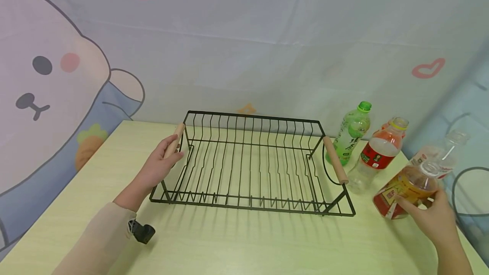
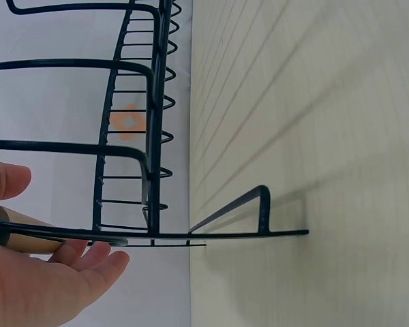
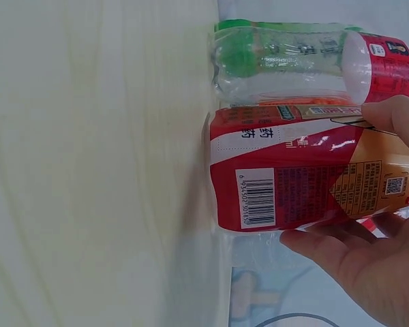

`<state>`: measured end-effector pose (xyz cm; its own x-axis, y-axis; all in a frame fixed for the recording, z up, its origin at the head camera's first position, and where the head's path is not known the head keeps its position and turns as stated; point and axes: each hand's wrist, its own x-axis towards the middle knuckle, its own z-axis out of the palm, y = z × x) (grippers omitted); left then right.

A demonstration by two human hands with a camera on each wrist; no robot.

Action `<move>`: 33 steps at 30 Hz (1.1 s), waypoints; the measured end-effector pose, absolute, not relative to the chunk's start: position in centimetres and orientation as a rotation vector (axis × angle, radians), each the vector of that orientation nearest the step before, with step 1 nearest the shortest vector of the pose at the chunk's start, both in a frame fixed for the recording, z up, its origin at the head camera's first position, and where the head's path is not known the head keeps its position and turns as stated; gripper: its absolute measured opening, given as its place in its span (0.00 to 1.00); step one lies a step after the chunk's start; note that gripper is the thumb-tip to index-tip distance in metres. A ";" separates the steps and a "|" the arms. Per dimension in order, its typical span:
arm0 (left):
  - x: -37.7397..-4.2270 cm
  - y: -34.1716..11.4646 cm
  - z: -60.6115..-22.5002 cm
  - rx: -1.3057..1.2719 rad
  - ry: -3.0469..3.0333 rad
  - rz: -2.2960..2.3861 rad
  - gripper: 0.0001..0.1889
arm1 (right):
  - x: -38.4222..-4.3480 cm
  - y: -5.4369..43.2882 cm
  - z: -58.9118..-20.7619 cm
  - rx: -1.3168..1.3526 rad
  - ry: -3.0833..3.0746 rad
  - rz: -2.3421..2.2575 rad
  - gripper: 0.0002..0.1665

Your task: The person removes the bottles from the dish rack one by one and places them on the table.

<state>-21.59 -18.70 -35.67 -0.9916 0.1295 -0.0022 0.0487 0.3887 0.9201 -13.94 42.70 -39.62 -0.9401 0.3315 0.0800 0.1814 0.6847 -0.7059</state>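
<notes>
A black wire dish rack [image 1: 252, 208] with wooden end handles stands across the table. My left hand [image 1: 161, 162] grips its left wooden handle [image 1: 175, 139]; in the left wrist view the fingers curl around it beside the black wires. At the right, my right hand [image 1: 433, 215] holds a plastic bottle with a red and yellow label [image 1: 403, 188], thumb on the near side and fingers around the other. Its barcode faces the right wrist camera, and its neck shows no cap in the head view.
Right of the rack stand a green-capped bottle [image 1: 353, 133], a clear bottle with a red label [image 1: 376, 156], an orange-labelled bottle [image 1: 389, 133] behind it, and another clear bottle [image 1: 451, 152] behind the held one. A printed cloth [image 1: 244, 54] hangs behind the table. The table's right edge is close by.
</notes>
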 end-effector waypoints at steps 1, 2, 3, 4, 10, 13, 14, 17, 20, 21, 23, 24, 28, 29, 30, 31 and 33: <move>-21.6 -18.7 -35.7 0.164 2.558 1.687 0.36 | -13.9 42.7 -39.6 -0.410 -2.694 1.098 0.50; -21.5 -18.7 -35.6 0.162 2.558 1.687 0.36 | -13.9 42.7 -39.7 -0.405 -2.693 1.098 0.50; -21.5 -18.7 -35.6 0.162 2.557 1.688 0.36 | -14.0 42.7 -39.7 -0.402 -2.694 1.098 0.50; -21.5 -18.7 -35.6 0.164 2.552 1.692 0.36 | -14.0 42.7 -39.7 -0.398 -2.692 1.101 0.50; -21.5 -18.7 -35.6 0.165 2.528 1.710 0.36 | -13.9 42.7 -39.9 -0.394 -2.683 1.090 0.49; -21.6 -18.7 -35.6 0.161 2.523 1.708 0.36 | -13.9 42.7 -40.0 -0.410 -2.688 1.077 0.49; -21.6 -18.7 -35.6 0.160 2.523 1.706 0.36 | -14.0 42.8 -40.0 -0.410 -2.688 1.077 0.49; -21.6 -18.7 -35.6 0.155 2.526 1.701 0.36 | -14.0 43.0 -40.0 -0.404 -2.694 1.105 0.50; -21.6 -18.6 -35.4 0.150 2.529 1.695 0.36 | -14.0 43.2 -39.5 -0.429 -2.697 1.155 0.55; -21.6 -18.6 -35.3 0.147 2.530 1.691 0.36 | -13.9 43.3 -39.3 -0.444 -2.688 1.172 0.56; -21.6 -18.6 -35.3 0.142 2.535 1.678 0.36 | -13.6 43.4 -38.7 -0.476 -2.664 1.199 0.58; -21.7 -18.6 -35.3 0.143 2.537 1.668 0.36 | -13.5 43.5 -38.4 -0.491 -2.640 1.210 0.59; -21.8 -18.8 -35.0 0.151 2.570 1.583 0.38 | -13.1 44.1 -37.8 -0.527 -2.565 1.157 0.57; -21.7 -18.9 -34.8 0.155 2.579 1.557 0.38 | -13.1 44.3 -37.7 -0.507 -2.539 1.137 0.57; -21.7 -19.0 -34.6 0.162 2.591 1.529 0.39 | -13.2 44.7 -37.9 -0.512 -2.522 1.073 0.56; -21.7 -19.1 -34.4 0.166 2.602 1.503 0.39 | -13.2 45.0 -37.8 -0.499 -2.504 1.046 0.55; -21.6 -19.3 -33.9 0.172 2.619 1.463 0.40 | -13.2 45.3 -37.7 -0.477 -2.455 0.974 0.54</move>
